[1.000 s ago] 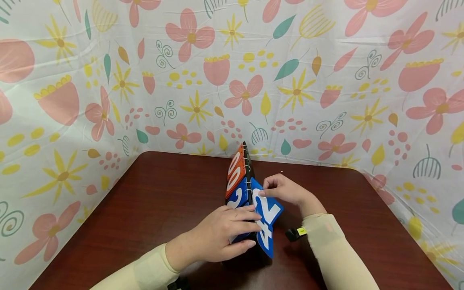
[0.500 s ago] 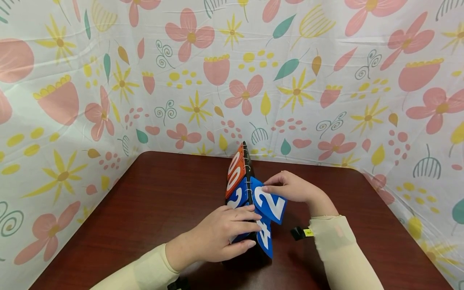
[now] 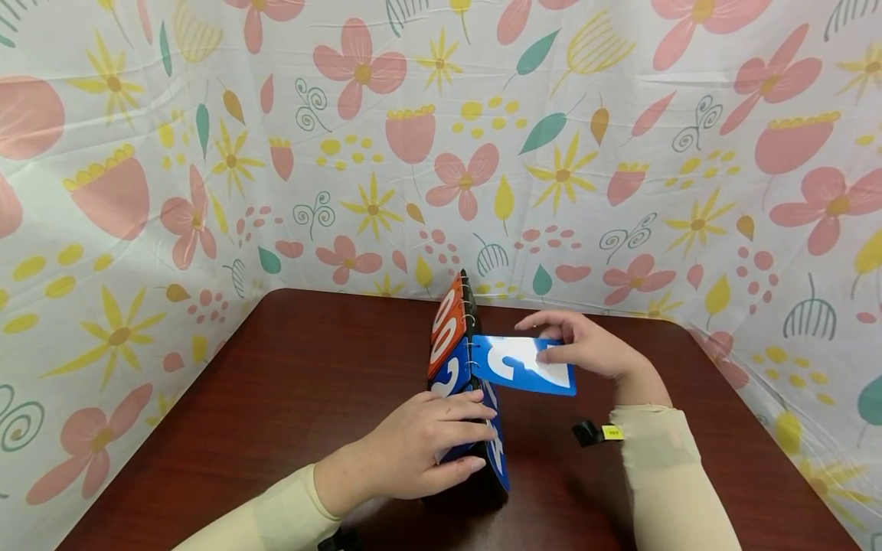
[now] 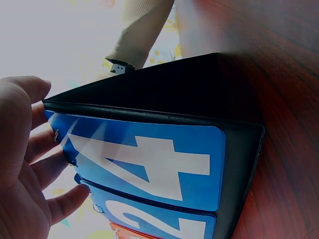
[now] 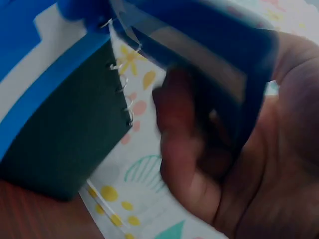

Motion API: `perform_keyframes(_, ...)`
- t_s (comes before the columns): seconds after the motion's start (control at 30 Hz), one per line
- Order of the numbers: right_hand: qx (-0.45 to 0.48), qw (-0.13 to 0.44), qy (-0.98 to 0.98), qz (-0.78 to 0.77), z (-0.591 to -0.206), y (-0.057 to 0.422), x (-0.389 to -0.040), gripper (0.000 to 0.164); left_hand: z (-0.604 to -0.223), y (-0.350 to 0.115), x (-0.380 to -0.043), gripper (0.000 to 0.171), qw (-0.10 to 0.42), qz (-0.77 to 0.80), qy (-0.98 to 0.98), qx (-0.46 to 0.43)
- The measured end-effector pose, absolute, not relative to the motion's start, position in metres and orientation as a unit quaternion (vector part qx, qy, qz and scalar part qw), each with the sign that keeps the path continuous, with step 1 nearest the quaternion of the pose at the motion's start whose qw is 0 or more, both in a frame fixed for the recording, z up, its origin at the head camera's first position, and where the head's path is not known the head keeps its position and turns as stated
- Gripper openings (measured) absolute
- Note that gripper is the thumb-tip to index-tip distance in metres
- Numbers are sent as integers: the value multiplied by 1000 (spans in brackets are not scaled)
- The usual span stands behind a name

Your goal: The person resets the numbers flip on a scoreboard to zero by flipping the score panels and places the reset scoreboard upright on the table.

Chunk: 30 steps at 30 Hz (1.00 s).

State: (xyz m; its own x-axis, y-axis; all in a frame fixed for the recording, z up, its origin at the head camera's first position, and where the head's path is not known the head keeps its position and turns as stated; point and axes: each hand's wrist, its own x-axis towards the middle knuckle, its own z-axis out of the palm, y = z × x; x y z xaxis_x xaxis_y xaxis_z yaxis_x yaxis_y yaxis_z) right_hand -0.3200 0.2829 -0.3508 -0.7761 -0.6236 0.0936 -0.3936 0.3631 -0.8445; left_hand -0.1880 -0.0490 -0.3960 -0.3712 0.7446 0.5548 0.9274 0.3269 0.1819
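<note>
A tabletop flip scoreboard (image 3: 475, 490) stands like a tent, its ring-bound ridge running away from me. My left hand (image 3: 413, 444) grips the ridge near the close end, fingers over the top. In the left wrist view, a blue 4 card (image 4: 154, 162) hangs on the near face, below those fingers. My right hand (image 3: 594, 348) pinches a blue number card (image 3: 517, 376), thumb on top and other fingers partly hidden. That card is lifted nearly level from its rings, glare across its white numeral. Red cards (image 3: 449, 325) marked 0 hang toward the far end.
The dark reddish-brown table (image 3: 331, 352) carries the scoreboard. A flower-printed cloth (image 3: 276, 153) encloses the table's back and sides. A black strap with a yellow tag (image 3: 609, 433) hangs by the right sleeve.
My right hand has moved right and slightly away, swinging the blue number card up from the scoreboard's right face to nearly level. My left hand has stayed in place.
</note>
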Motion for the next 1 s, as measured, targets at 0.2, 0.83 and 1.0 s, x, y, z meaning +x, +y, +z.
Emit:
perform_keyframes(0.2,-413,186,617,-643,-350,291,-324,42,-397,-49,-188,40,192,-240,-793,-526)
perform_keyframes(0.83,-353,-25,684,-638,-344,232,-297,85,-397,-48,-188,39,201,-240,-790,-527)
perform_keyframes(1.0,-302,-77,735,-602,-342,214,-288,105,-398,-48,-189,37,211,-234,-786,-532)
